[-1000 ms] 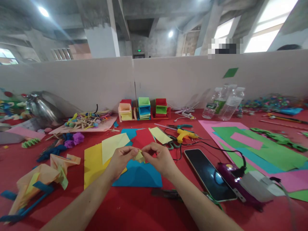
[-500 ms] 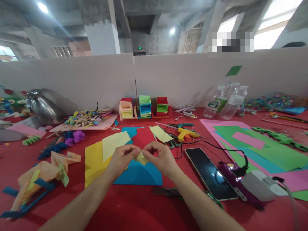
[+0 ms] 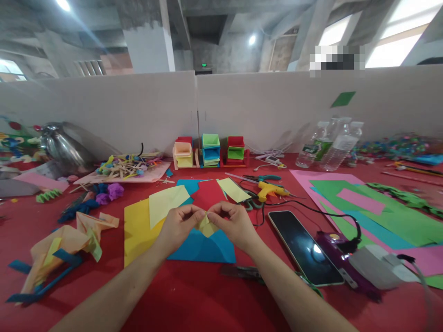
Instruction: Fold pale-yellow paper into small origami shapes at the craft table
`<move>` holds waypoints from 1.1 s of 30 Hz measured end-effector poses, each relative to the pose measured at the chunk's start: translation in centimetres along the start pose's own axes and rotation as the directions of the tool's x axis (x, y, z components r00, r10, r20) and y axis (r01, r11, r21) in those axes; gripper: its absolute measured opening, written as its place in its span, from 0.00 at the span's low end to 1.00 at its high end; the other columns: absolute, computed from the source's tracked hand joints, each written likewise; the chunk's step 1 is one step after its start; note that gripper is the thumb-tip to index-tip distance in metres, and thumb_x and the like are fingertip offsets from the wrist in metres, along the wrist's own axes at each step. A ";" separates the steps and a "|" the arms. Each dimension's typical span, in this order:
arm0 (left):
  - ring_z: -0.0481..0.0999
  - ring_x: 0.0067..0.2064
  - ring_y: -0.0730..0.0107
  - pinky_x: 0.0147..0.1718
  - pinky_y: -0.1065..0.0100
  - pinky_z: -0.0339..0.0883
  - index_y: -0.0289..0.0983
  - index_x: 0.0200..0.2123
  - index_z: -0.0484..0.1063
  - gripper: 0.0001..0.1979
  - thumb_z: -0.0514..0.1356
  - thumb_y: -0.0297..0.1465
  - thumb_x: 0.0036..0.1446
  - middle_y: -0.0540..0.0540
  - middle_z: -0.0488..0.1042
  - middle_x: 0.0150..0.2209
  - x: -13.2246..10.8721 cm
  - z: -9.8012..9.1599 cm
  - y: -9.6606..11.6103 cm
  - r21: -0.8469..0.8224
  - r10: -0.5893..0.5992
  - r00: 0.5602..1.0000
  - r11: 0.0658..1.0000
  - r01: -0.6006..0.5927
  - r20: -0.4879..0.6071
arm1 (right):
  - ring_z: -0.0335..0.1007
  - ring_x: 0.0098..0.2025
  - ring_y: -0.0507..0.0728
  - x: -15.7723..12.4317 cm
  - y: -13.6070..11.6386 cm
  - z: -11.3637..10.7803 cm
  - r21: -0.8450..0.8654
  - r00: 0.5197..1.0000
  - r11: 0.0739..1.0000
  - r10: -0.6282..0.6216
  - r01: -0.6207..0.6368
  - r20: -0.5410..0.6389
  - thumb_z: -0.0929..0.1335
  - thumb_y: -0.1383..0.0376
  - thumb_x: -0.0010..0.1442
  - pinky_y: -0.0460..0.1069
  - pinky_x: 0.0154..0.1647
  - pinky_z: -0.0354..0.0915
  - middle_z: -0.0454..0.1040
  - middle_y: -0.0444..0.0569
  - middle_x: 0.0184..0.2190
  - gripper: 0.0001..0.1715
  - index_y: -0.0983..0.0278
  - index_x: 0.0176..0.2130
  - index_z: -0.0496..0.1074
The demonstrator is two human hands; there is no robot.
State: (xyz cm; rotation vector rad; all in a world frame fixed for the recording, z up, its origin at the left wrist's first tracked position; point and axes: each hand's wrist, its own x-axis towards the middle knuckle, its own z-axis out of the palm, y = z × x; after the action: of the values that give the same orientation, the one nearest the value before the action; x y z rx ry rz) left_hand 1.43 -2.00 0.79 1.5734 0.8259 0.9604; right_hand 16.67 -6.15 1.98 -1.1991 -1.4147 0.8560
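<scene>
Between my two hands is a small folded piece of yellow paper, its lower part fanned out below the fingertips. My left hand pinches its left side between thumb and forefinger. On the other side, my right hand grips it the same way, and the two thumbs nearly meet at its top. Beneath the hands lie a blue sheet, a yellow sheet, a pale yellow sheet and a red sheet. Scissors lie partly under my right forearm.
A phone and a purple power strip lie to the right. Beyond are a yellow glue gun, small folded-paper boxes, plastic bottles and coloured sheets. A folded peach paper figure and a metal jug stand left.
The yellow paper is spread a little wider and turned more toward me. Both hands keep their pinch on it. The whole view has shifted slightly.
</scene>
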 end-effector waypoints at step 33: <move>0.66 0.25 0.73 0.25 0.73 0.57 0.36 0.27 0.76 0.12 0.58 0.38 0.52 0.50 0.72 0.22 0.4 -1.1 0.2 0.134 0.039 0.995 0.990 -0.051 0.089 | 0.60 0.24 0.48 0.2 0.3 -0.4 0.064 0.995 0.993 0.094 -0.097 0.045 0.70 0.55 0.49 0.43 0.24 0.59 0.67 0.42 0.21 0.16 0.66 0.26 0.70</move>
State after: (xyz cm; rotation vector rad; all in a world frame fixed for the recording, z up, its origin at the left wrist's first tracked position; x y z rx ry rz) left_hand 0.60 -1.23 1.13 1.7450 0.8123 0.8774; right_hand 17.10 -5.90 1.85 -1.2126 -1.3610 0.9920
